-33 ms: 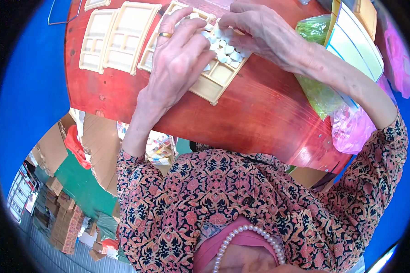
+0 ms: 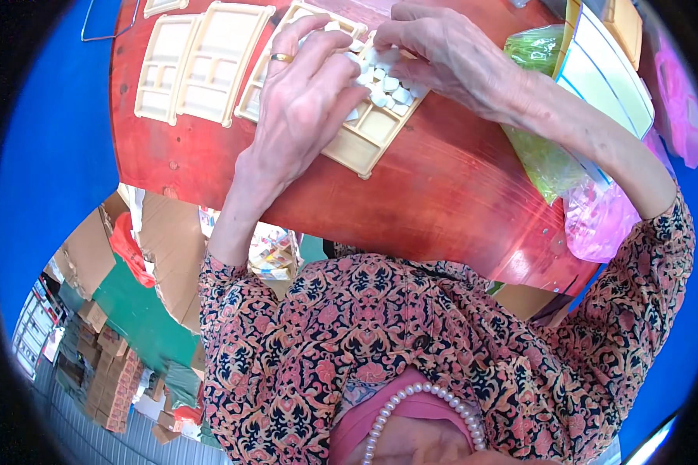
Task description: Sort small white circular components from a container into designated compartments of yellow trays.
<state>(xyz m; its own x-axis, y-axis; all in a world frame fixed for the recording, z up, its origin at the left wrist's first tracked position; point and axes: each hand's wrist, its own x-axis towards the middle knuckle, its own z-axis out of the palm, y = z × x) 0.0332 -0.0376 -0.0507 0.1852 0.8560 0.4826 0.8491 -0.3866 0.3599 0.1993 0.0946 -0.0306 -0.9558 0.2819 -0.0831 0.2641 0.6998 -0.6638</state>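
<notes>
Both my hands are over a cream plastic tray (image 2: 358,152) with divided compartments, lying on the red tabletop. Small white blocky pieces (image 2: 390,84) are heaped in its upper right compartments. My left hand (image 2: 306,93), a ring on one finger, arches over the tray's left side. Its fingers are bent but spread, with the thumb beside the pieces. At the right edge of the heap is my right hand (image 2: 461,58), fingers curled in closely among the pieces. Whatever lies between its fingertips is hidden. Another cream tray (image 2: 252,101) shows partly behind my left hand.
Further cream trays (image 2: 217,62) lie side by side to the left. On the right are a green plastic bag (image 2: 537,50), a white panel with blue lines (image 2: 606,77) and pink bags (image 2: 597,221). Cardboard boxes (image 2: 174,248) stand below the table at lower left.
</notes>
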